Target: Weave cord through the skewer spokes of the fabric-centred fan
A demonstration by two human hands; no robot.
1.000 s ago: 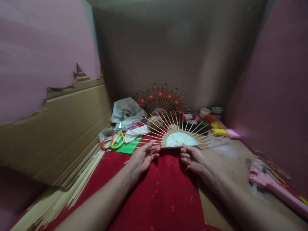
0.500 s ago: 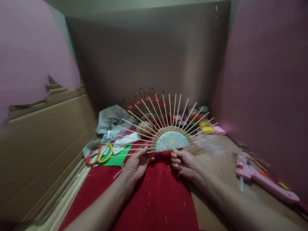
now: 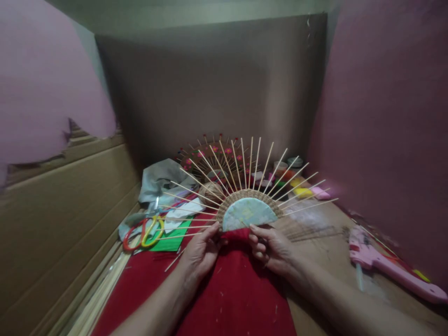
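A half-round hand fan [image 3: 250, 211] stands upright over the red cloth [image 3: 224, 298], tilted slightly toward me. Its pale blue fabric centre has a woven straw band [image 3: 227, 203] around it, and thin bare sticks radiate outward. My left hand [image 3: 206, 249] is closed on the fan's lower left corner, thumb in front. With thumb and curled fingers, my right hand [image 3: 271, 247] pinches the lower edge right of the middle. A thin straw-coloured strand [image 3: 244, 224] shows by that thumb tip; whether the fingers hold it I cannot tell.
On the left lie red-and-yellow-handled scissors [image 3: 143, 233] and a green sheet [image 3: 175, 240]. Behind are a twine ball [image 3: 211, 192] and a flower-decorated fan [image 3: 215, 150]. A pink glue gun [image 3: 392, 268] lies right. Cardboard [image 3: 66, 224] walls the left side.
The view has tilted up a little, so most things sit lower. The fan has turned slightly clockwise between my hands. Both hands keep their hold.
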